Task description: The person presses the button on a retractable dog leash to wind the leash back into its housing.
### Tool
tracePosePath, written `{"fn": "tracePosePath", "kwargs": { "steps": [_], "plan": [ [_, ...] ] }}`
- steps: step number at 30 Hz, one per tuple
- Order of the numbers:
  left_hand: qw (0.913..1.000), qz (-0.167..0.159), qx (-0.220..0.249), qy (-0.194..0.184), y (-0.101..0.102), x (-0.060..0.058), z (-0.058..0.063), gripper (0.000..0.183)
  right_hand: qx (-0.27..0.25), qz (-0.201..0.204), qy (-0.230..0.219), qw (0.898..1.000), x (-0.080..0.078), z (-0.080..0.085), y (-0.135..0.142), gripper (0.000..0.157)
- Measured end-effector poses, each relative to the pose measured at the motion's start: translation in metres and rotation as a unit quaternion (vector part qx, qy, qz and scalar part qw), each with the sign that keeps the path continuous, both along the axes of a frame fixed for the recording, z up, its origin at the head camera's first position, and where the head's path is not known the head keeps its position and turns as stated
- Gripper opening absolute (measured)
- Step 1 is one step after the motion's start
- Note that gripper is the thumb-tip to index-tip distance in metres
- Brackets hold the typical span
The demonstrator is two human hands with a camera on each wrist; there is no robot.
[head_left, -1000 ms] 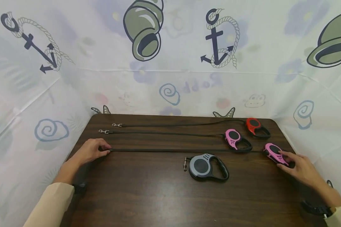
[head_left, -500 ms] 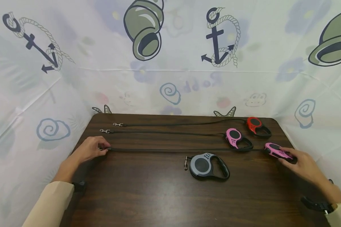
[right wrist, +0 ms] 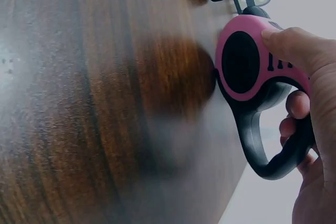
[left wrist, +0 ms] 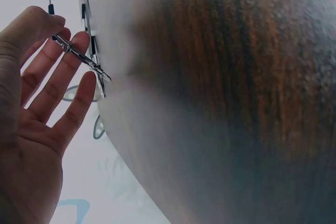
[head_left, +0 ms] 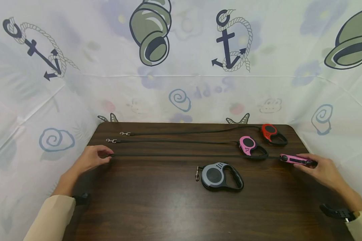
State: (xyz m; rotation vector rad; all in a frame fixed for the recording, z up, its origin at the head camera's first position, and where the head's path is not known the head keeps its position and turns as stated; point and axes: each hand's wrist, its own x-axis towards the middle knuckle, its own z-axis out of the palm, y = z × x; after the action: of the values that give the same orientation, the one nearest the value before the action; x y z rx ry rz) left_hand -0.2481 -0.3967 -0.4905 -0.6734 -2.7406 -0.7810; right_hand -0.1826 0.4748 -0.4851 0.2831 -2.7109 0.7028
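In the right wrist view, my right hand grips a pink and black retractable dog leash, thumb on the casing and fingers through the handle. The leash stands on edge at the table's right side. Its dark strap runs straight and taut across the table to my left hand. That hand pinches the strap's end between thumb and finger, and the metal clip hangs across the other, extended fingers. In front of the strap lies a grey and black retractable leash with its clip drawn in.
Behind the taut strap lie another pink leash and a red leash, each with its strap stretched left to a metal clip. The dark wooden table is walled by a printed cloth.
My right hand has tipped the pink leash from lying flatter to standing on edge. My left hand has shifted slightly left and back, and the strap has moved a little farther back.
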Motion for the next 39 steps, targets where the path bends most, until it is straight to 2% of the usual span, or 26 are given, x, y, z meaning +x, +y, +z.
{"fn": "tracePosePath", "kwargs": {
  "steps": [7,13,19,27,33,39],
  "plan": [
    [0.9995,0.007,0.026,-0.018,-0.003,0.002,0.002,0.023,-0.019,-0.021,-0.038,0.999,-0.003,0.006,0.0,0.037],
    [0.9992,0.004,0.037,-0.012,-0.007,0.005,0.004,0.024,-0.042,-0.01,-0.059,0.997,-0.003,0.012,-0.001,0.035],
    [0.9993,0.014,0.03,-0.015,-0.013,0.007,0.006,0.022,-0.065,0.008,-0.119,0.991,-0.002,0.015,0.002,0.035],
    [0.9989,0.026,0.026,-0.029,-0.017,0.012,0.009,0.021,-0.083,-0.009,-0.17,0.982,-0.002,0.019,0.001,0.034],
    [0.9981,0.04,0.031,-0.035,-0.019,0.016,0.011,0.02,-0.105,-0.02,-0.156,0.982,-0.004,0.019,-0.001,0.037],
    [0.998,0.029,0.047,-0.03,-0.021,0.018,0.015,0.021,-0.143,-0.027,-0.117,0.982,-0.006,0.019,-0.002,0.027]
  ]
}}
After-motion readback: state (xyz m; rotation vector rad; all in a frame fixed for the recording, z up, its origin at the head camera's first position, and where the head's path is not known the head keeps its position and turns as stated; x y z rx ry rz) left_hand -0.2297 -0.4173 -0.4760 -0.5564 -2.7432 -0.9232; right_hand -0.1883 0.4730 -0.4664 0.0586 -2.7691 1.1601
